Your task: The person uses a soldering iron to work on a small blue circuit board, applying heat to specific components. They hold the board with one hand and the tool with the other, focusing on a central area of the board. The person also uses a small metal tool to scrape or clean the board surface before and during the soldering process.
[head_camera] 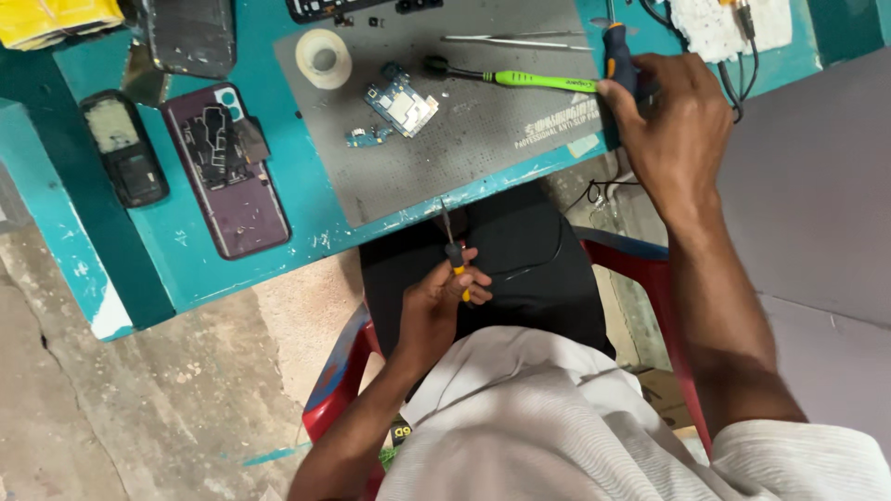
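Teal counter (278,250), paint chipped at front edge, carries a grey work mat (464,139) w/ most parts on it. Left of mat: purple phone body (232,176), back off, innards showing; a smaller dark phone (125,148) beside it.

On mat, largest to smallest: green-handled brush (520,79), tape roll (324,58), tweezers (520,40) near far edge, blue circuit board (401,99), small blue sub-board (367,137) just beside it.

Your right hand (673,121) sits at mat's right edge, fingers curled round a dark/orange-handled screwdriver (617,57); thumb tip touches end of brush handle. Grip closed on the tool.

Your left hand (441,301) is below counter edge, over your lap, pinching a small precision screwdriver (452,246), yellow/black handle, thin shaft pointing up toward counter edge.

Handling, judged: small driver is light, stiff, thin; shaft tip prob. bends or slips if side-loaded. Take it at the handle, not the shaft. Boards look fragile – edges only.

Containers: none seen as such. Open phone shell acts as one: holds dark internal parts, detail too small to tell.
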